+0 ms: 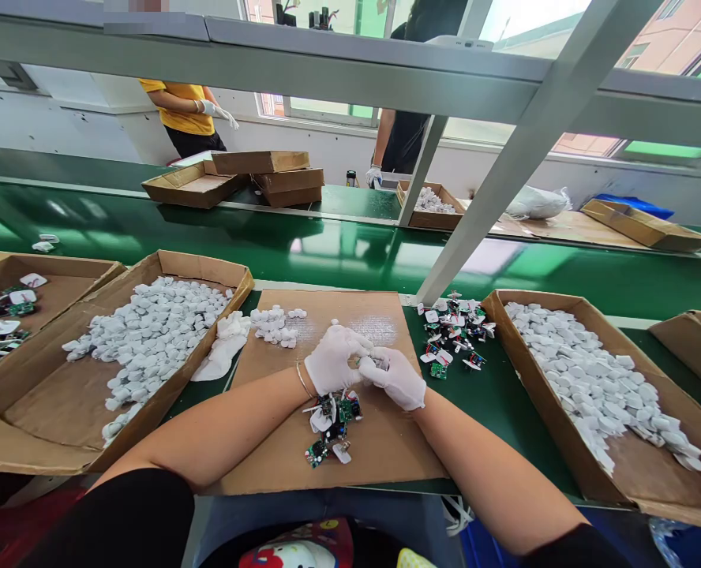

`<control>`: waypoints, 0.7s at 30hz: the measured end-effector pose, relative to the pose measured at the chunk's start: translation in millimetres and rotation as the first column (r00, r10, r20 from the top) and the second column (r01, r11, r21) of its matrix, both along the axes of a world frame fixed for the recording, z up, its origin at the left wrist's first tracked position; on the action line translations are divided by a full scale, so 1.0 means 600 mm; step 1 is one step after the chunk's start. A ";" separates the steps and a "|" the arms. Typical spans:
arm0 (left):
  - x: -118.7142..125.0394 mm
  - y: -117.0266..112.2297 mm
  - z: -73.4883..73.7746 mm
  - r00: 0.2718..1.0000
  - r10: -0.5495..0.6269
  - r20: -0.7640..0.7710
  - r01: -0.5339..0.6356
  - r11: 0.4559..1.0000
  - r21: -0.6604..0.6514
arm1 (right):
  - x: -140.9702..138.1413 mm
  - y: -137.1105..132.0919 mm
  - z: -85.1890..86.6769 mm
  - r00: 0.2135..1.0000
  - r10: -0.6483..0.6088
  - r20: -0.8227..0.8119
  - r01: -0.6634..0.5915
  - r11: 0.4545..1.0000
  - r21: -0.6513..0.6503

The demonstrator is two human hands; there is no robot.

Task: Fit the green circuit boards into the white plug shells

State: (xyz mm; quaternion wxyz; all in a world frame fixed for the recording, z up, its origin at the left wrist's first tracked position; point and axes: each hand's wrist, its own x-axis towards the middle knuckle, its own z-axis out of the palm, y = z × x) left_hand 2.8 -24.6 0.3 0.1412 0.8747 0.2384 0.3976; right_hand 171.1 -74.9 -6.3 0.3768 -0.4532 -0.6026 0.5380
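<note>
Cardboard point(350, 308) lies flat on the green worktop point(339, 252) before us, and from our head view our white-gloved left hand point(332, 359) and right hand point(395, 379) meet just above it. Both grips are closed, pinching between them a small component point(371, 361) that the fingers mostly hide, so we cannot say exactly what it is. A thin bangle point(301, 380) circles our left wrist. Just below the hands, a heap of green circuit boards point(332, 422) with white tabs lies on the cardboard. A second heap of boards point(454, 339) sits directly on the worktop to our right, and a small pile of white pieces point(275, 325) lies near the cardboard's far left corner, beside crumpled white material point(223, 351). Cardboard trays flank us: the left tray point(208, 272) and the right tray point(534, 410) are both heaped with white pieces, and a further tray point(60, 264) at far left holds more boards. Any print on the boards is too small for us to read. Across the belt, two gloved co-workers stand, one in a yellow shirt point(178, 106) and one in black point(403, 134), near open cartons point(193, 185).
</note>
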 end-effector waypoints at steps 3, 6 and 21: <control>0.003 -0.002 0.005 0.999 -0.023 -0.031 0.024 0.999 0.036 | -0.001 0.003 -0.005 0.999 -0.045 0.000 0.045 0.998 0.032; 0.007 -0.008 0.004 0.999 -0.050 0.004 0.050 0.997 0.062 | -0.005 0.004 -0.001 0.996 -0.094 -0.004 0.094 0.992 0.080; 0.057 0.253 0.095 0.840 0.416 -0.349 -0.543 0.635 -0.550 | -0.019 -0.002 -0.026 0.926 -0.358 0.119 0.294 0.883 0.364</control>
